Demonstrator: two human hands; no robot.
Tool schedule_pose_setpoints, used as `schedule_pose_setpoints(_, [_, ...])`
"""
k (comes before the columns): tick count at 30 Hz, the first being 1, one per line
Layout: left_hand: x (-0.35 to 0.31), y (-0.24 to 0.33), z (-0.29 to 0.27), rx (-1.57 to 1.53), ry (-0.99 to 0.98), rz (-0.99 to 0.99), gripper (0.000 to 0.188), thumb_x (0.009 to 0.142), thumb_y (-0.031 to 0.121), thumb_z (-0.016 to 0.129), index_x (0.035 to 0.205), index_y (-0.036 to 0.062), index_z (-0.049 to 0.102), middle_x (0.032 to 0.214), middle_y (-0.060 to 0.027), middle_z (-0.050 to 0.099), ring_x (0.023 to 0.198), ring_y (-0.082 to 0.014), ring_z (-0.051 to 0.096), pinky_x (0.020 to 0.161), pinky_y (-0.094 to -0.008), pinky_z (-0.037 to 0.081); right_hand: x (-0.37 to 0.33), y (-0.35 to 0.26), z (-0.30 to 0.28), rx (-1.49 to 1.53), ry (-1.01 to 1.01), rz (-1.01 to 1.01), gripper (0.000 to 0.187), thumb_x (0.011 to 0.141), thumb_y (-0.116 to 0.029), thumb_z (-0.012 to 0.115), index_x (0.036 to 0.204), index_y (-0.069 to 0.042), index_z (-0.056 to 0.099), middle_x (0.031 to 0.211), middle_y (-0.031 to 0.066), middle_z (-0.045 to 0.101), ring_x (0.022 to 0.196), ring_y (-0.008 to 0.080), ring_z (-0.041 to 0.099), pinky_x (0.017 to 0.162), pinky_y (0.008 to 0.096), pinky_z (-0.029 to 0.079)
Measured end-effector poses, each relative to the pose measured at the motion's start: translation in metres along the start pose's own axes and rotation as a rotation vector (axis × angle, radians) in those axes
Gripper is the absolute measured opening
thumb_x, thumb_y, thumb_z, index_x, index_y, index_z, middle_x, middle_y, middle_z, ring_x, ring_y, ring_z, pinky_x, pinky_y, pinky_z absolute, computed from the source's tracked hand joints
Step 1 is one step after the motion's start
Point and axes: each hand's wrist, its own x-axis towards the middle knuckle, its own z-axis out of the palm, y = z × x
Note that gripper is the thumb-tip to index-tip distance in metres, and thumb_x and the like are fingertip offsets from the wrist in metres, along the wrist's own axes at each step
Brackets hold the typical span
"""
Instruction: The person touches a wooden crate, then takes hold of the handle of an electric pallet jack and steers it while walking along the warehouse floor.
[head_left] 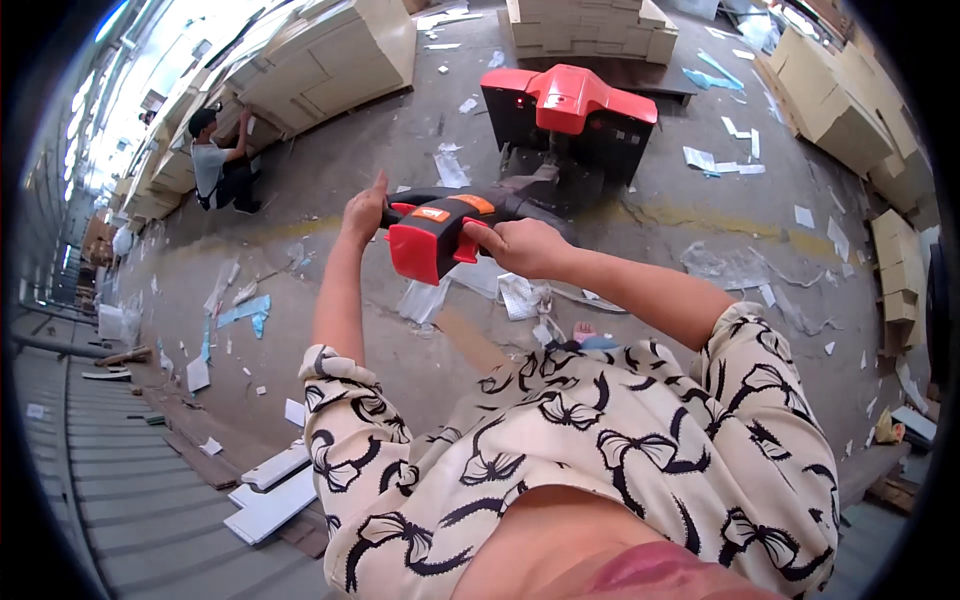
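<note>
In front of me stands a red and black electric pallet truck (568, 100), its tiller reaching back toward my body. Both my hands are on the black and red tiller head (432, 235), one on each side. My left hand (366, 210) is closed round the left grip, with a finger pointing up. On the other side, my right hand (520, 246) wraps the right grip, its thumb by a red control tab. Orange labels mark the top of the tiller head. The truck's forks are hidden behind its body.
Stacks of cream boards or cartons stand at the far left (325, 65), far middle (590, 30) and right (835, 100). A person (222, 160) crouches by the left stack. Paper and plastic scraps (725, 262) litter the concrete floor. White panels (275, 495) lie near the corrugated wall at lower left.
</note>
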Motion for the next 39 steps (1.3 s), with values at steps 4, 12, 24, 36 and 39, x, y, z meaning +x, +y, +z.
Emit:
schedule_pose_setpoints(4, [0.01, -0.023, -0.008, -0.187, 0.006, -0.095, 0.066, 0.092, 0.054, 0.04, 0.065, -0.0025, 0.061, 0.082, -0.0137, 0.066, 0.085, -0.0192, 0.06, 0.078, -0.029, 0.042, 0.023, -0.005, -0.005, 0.242, -0.203, 0.041, 0.085, 0.088, -0.07, 0.018, 0.061, -0.003, 0.061, 0.058, 0.0122, 0.06, 0.057, 0.0277, 0.063, 0.058, 0.0366, 0.049])
schedule_pose_setpoints(12, [0.064, -0.062, -0.023, -0.317, -0.013, -0.05, 0.055, 0.092, 0.043, 0.048, 0.068, -0.0036, 0.064, 0.067, -0.0073, 0.061, 0.068, -0.0142, 0.056, 0.067, -0.0273, 0.042, 0.068, -0.025, 0.006, 0.539, -0.331, 0.125, 0.083, 0.087, -0.07, 0.023, 0.055, 0.0, 0.052, 0.055, 0.0104, 0.056, 0.049, 0.0218, 0.061, 0.045, 0.0324, 0.049])
schedule_pose_setpoints(24, [0.223, -0.101, -0.027, -0.223, -0.15, 0.01, 0.061, 0.091, 0.05, 0.041, 0.062, -0.0013, 0.059, 0.074, -0.014, 0.063, 0.087, -0.0261, 0.059, 0.082, -0.0354, 0.041, 0.169, -0.045, 0.002, 0.462, -0.133, 0.102, 0.082, 0.088, -0.07, 0.023, 0.058, -0.002, 0.058, 0.053, 0.0114, 0.059, 0.051, 0.0233, 0.063, 0.051, 0.0344, 0.05])
schedule_pose_setpoints(36, [0.198, 0.022, 0.086, 0.402, -0.287, 0.333, 0.073, 0.095, 0.053, 0.015, 0.097, 0.0006, 0.065, 0.104, -0.0228, 0.062, 0.101, -0.0415, 0.057, 0.091, -0.0449, 0.043, 0.113, 0.061, -0.078, -0.178, 0.222, 0.376, 0.079, 0.078, -0.078, 0.033, 0.099, -0.008, 0.064, 0.098, 0.0179, 0.065, 0.095, 0.0347, 0.061, 0.078, 0.0403, 0.047])
schedule_pose_setpoints(39, [0.157, 0.061, 0.12, 0.321, -0.385, 0.387, 0.077, 0.093, 0.059, 0.014, 0.091, 0.0061, 0.069, 0.098, -0.0195, 0.065, 0.098, -0.0371, 0.059, 0.087, -0.0415, 0.044, 0.08, 0.122, -0.092, -0.262, 0.252, 0.35, 0.065, 0.083, -0.069, 0.039, 0.099, -0.011, 0.064, 0.091, 0.02, 0.065, 0.089, 0.0376, 0.06, 0.073, 0.042, 0.047])
